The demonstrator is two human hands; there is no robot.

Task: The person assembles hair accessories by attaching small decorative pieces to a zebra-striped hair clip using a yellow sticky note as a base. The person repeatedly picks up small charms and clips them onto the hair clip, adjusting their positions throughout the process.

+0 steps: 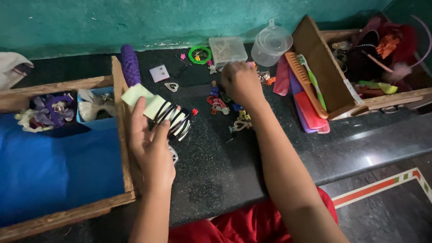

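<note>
My left hand (150, 146) holds a pale green card strung with several black and white hair bands (171, 116), just right of a wooden tray's rim. My right hand (240, 83) reaches forward over a scatter of small coloured hair clips (225, 108) on the dark counter, its fingers curled down near a clip by a clear plastic box; whether it grips anything is hidden. A purple knobbly roller (130, 64) lies beyond the card.
A wooden tray (122, 148) lined in blue holds bows and a small blue tub at left. Another wooden box (315, 54) at right holds hair ornaments, with combs (306, 85) leaning on it. A clear box (228, 50), round tub (271, 45) and green ring (200, 55) stand by the teal wall.
</note>
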